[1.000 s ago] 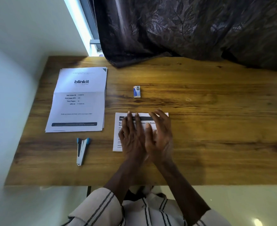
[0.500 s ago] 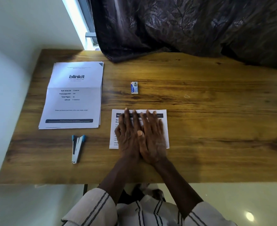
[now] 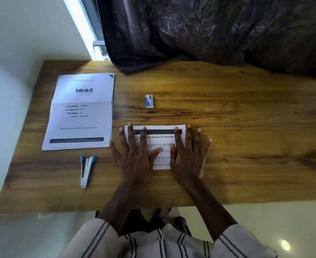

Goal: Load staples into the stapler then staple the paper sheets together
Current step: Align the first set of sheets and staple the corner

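Both hands are laid flat and open on the folded sheet (image 3: 156,146), nothing gripped: left hand (image 3: 133,157) on its left part, right hand (image 3: 188,159) on its right. Loading hasn't been started, it seems. The stapler (image 3: 86,171) is found on the table (image 3: 246,146) just left of the left hand, long axis running near-to-far, so it's probably best picked up by that grip. The staple box (image 3: 149,101) sits farther back, between the hands, roughly.

hands (image 3: 161,157) flat — folded sheet (image 3: 156,138)
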